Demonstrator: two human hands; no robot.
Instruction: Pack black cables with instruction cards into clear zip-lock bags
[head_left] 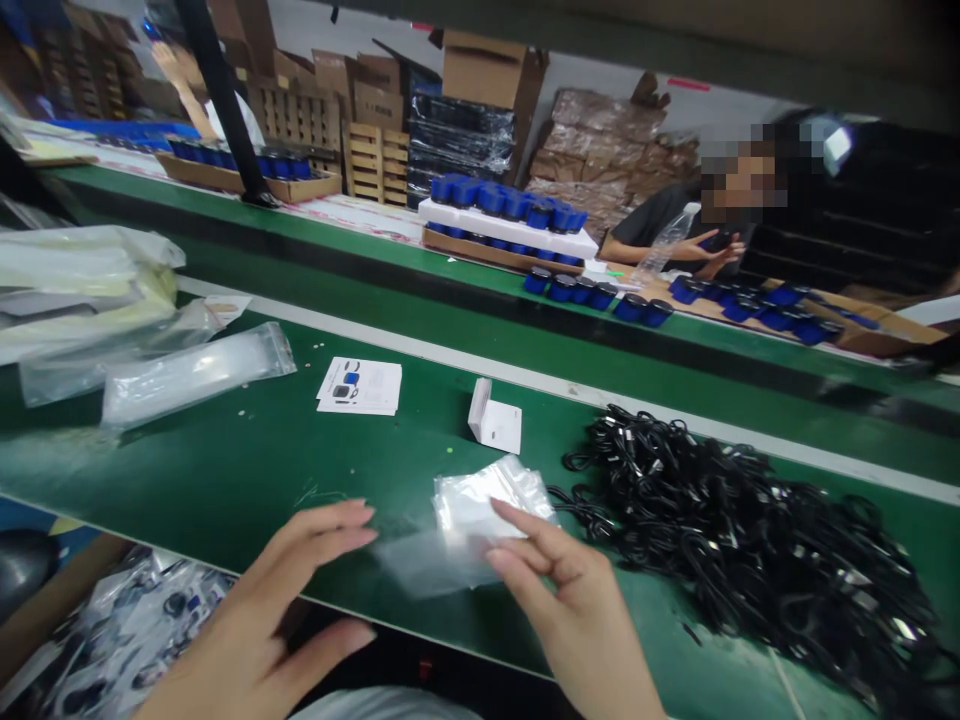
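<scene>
My right hand (562, 600) pinches a small clear zip bag (480, 515) between thumb and index finger, on the green belt (247, 480). The lower part of the bag is blurred. My left hand (277, 600) is open, with its fingertips just left of the bag and not visibly touching it. To the right of the bag lies a tangled heap of black cables (735, 540), whose loops reach close to it. Beyond the bag are a printed leaflet (358, 386) and a small folded white card (495, 420).
Long clear plastic bags (195, 375) and a stack of pale packaging (75, 285) lie at the left. A bin of bagged items (127, 640) sits below the belt edge. Across the line, a co-worker (675, 235) sits beside trays of blue-capped cylindrical items (495, 200).
</scene>
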